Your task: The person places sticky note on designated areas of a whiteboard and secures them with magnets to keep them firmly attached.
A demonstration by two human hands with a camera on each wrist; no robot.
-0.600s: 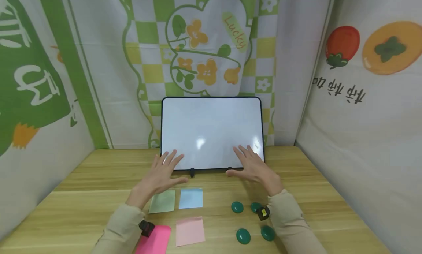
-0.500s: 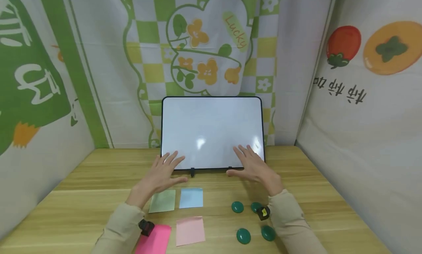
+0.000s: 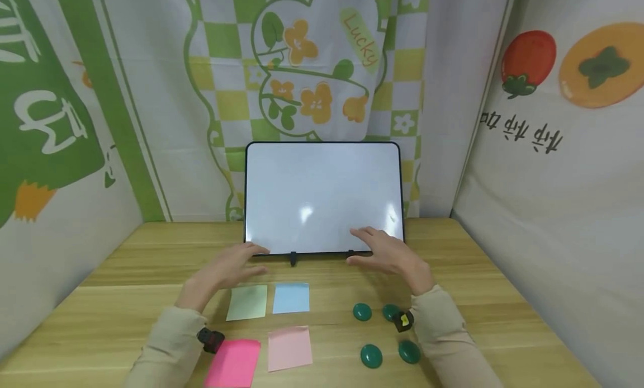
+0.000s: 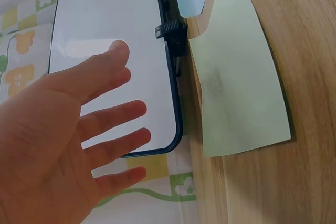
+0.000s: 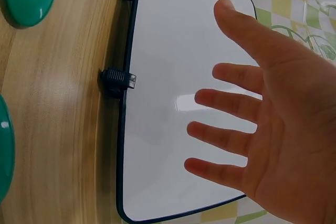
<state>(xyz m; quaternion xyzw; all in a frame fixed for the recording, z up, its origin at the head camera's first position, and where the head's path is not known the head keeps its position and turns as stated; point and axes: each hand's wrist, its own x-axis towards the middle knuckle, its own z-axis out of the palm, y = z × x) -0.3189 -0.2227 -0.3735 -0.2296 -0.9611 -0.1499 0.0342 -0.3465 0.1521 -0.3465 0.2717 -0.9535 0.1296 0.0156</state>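
A whiteboard (image 3: 322,192) with a black frame stands upright at the back of the table, held by small black clips (image 3: 293,258) at its lower edge. My left hand (image 3: 223,269) hovers before its lower left corner, fingers extended and holding nothing. Before the lower right part, my right hand (image 3: 387,252) is spread with an empty palm, as the right wrist view shows. Nearest the left hand lie a pale green sticky note (image 3: 247,302) and a blue sticky note (image 3: 291,297). Green round magnet-like discs (image 3: 371,355) lie below the right hand, one partly behind the wrist camera.
A pale pink sticky note (image 3: 289,349) lies at the front of the wooden table (image 3: 503,332), beside a bright pink pad (image 3: 233,363) near the left sleeve. Printed cloth curtains (image 3: 176,97) enclose the back and both sides.
My left hand has drawn back left, away from the board, and its fingers have come closer together. The right hand's fingers have lowered slightly. The head view has tilted down a little.
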